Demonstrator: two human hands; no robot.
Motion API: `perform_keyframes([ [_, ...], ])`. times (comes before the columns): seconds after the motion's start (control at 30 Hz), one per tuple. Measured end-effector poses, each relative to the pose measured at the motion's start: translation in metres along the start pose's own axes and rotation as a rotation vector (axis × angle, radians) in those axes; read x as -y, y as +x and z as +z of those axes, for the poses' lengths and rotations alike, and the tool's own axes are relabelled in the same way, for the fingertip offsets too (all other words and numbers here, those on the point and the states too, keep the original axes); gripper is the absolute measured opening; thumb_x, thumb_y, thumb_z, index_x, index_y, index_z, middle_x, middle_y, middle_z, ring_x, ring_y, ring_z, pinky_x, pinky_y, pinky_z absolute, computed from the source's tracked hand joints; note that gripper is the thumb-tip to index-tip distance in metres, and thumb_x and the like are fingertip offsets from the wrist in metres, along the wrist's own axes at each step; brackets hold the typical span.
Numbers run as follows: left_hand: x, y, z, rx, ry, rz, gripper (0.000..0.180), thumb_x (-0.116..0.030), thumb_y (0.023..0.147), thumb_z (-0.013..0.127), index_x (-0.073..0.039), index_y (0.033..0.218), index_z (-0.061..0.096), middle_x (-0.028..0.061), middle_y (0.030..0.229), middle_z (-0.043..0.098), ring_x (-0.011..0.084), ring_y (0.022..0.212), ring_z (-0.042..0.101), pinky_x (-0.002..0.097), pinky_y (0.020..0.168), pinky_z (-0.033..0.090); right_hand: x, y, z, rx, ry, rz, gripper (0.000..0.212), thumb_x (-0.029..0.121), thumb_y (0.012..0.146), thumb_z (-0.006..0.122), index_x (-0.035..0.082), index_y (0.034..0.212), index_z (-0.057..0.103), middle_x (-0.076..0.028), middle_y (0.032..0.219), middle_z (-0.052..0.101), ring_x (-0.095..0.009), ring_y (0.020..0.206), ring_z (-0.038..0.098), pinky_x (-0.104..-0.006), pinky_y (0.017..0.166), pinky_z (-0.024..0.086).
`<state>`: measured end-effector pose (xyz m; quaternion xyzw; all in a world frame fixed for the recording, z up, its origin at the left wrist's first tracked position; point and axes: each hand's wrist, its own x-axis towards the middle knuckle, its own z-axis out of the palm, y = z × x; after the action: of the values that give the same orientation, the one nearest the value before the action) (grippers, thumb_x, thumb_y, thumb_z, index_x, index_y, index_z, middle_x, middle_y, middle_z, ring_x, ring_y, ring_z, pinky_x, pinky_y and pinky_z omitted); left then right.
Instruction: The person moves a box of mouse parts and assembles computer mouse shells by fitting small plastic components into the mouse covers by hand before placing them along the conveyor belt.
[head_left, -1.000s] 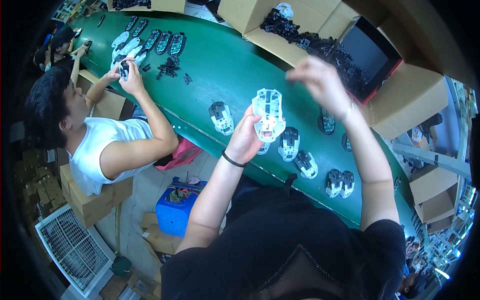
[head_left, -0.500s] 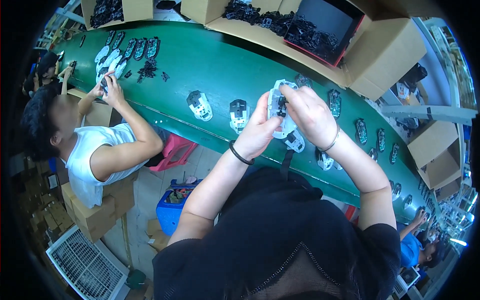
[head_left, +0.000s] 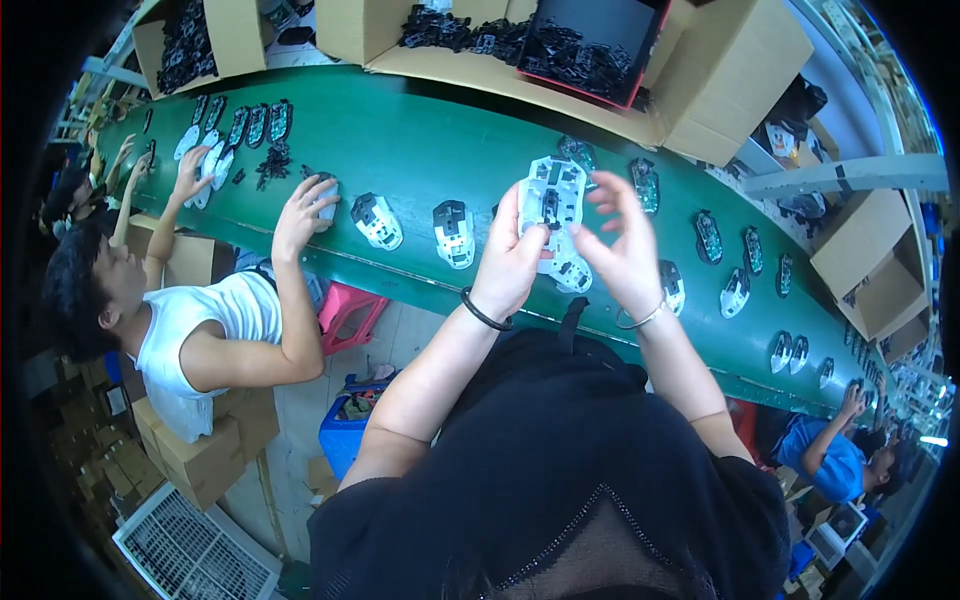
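Observation:
My left hand [head_left: 508, 264] grips a white computer mouse shell [head_left: 568, 205] by its left edge, thumb over the front. The shell's inner side faces me, and a black part sits along its middle. Beside its right edge is my right hand [head_left: 630, 255], fingers spread and curved, with nothing visible in it. Just below the held shell, another white shell piece [head_left: 571, 275] lies on the green bench, partly covered. Left of my hands are two white-and-black mouse shells [head_left: 455, 240], [head_left: 378, 222] on the bench.
Green circuit boards [head_left: 643, 185] and more mouse shells [head_left: 735, 292] lie along the green bench [head_left: 400, 130] to the right. Behind it stands a cardboard box [head_left: 740, 80] with a black tray [head_left: 590, 50] of small black parts. A co-worker [head_left: 215, 330] sits at left, hand on a shell.
My right hand has come off the shell and its fingers have spread. The shell now faces me more fully. At left, the co-worker's hands have parted, one reaching right with a shell.

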<state>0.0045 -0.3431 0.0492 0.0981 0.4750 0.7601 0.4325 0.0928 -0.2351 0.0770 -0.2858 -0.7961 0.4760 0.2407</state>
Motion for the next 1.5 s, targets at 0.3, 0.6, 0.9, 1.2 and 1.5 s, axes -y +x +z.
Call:
perform_keyframes([
  [0.3, 0.023, 0.002, 0.023, 0.094, 0.347, 0.235, 0.051, 0.003, 0.079, 0.042, 0.001, 0.129, 0.033, 0.0091, 0.111, 0.051, 0.0144, 0.097, 0.053, 0.0256, 0.081, 0.045, -0.030, -0.017, 0.002, -0.032, 0.523, 0.163, 0.037, 0.002, 0.076, 0.057, -0.005, 0.111, 0.050, -0.008, 0.097, 0.059, -0.012, 0.085, 0.055, -0.0252, 0.074, 0.046],
  [0.6, 0.088, 0.011, 0.080, 0.363, 0.212, -0.100, 0.053, 0.000, 0.086, 0.046, -0.007, 0.134, 0.025, 0.0089, 0.119, 0.049, 0.0182, 0.106, 0.053, 0.0301, 0.080, 0.050, -0.108, -0.063, -0.088, -0.075, 0.951, 0.372, 0.040, 0.001, 0.082, 0.059, -0.002, 0.120, 0.050, -0.005, 0.104, 0.060, -0.012, 0.092, 0.057, -0.0269, 0.082, 0.046],
  [0.9, 0.188, 0.014, 0.095, 0.810, 1.377, 0.431, 0.042, -0.009, 0.073, 0.059, -0.004, 0.114, 0.052, 0.0171, 0.117, 0.048, 0.0355, 0.112, 0.041, 0.0436, 0.092, 0.036, -0.317, -0.210, -0.354, -0.911, -1.245, 0.565, 0.046, 0.007, 0.065, 0.068, 0.011, 0.109, 0.056, -0.011, 0.098, 0.051, -0.030, 0.091, 0.049, -0.0379, 0.079, 0.044],
  [1.2, 0.233, 0.026, 0.120, 1.128, 1.951, 0.552, 0.059, -0.038, 0.079, 0.061, -0.038, 0.132, 0.037, 0.0049, 0.146, 0.022, 0.0364, 0.133, 0.017, 0.0639, 0.099, 0.019, -0.305, -0.146, -0.265, -0.676, -0.764, 0.450, 0.073, 0.032, 0.066, 0.075, 0.008, 0.126, 0.040, -0.022, 0.110, 0.049, -0.040, 0.103, 0.045, -0.0471, 0.089, 0.039],
  [1.5, 0.168, 0.016, 0.125, 0.479, 0.291, -0.370, 0.063, -0.019, 0.087, 0.058, -0.013, 0.139, 0.022, 0.0123, 0.131, 0.040, 0.0260, 0.118, 0.041, 0.0418, 0.096, 0.038, -0.184, -0.118, -0.180, -0.337, 1.130, 0.414, 0.046, 0.006, 0.086, 0.052, 0.006, 0.130, 0.037, -0.008, 0.116, 0.053, -0.018, 0.104, 0.053, -0.0326, 0.084, 0.046],
])
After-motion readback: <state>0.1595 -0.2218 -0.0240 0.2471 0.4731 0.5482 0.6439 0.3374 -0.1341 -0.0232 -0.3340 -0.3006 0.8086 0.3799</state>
